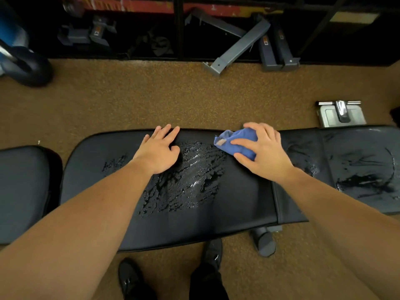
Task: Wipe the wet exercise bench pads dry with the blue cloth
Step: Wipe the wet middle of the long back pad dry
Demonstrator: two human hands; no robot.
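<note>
A black exercise bench lies across the view. Its long middle pad (238,202) carries a large patch of water (190,176) at its centre and a small wet patch (114,163) to the left. The right pad (357,148) also shows wet streaks. My right hand (266,152) presses a bunched blue cloth (238,141) onto the far edge of the middle pad, just right of the big wet patch. My left hand (160,148) rests flat on the pad's far edge, fingers spread, touching the wet patch's left side. A third pad (21,187) sits at the left and looks dry.
Brown speckled carpet (129,100) surrounds the bench. Grey metal frame parts (240,44) lie by a dark rack at the back. A metal bench bracket (341,113) stands behind the right pad. A dark round object (32,68) sits at far left. My shoes (129,278) are below the bench.
</note>
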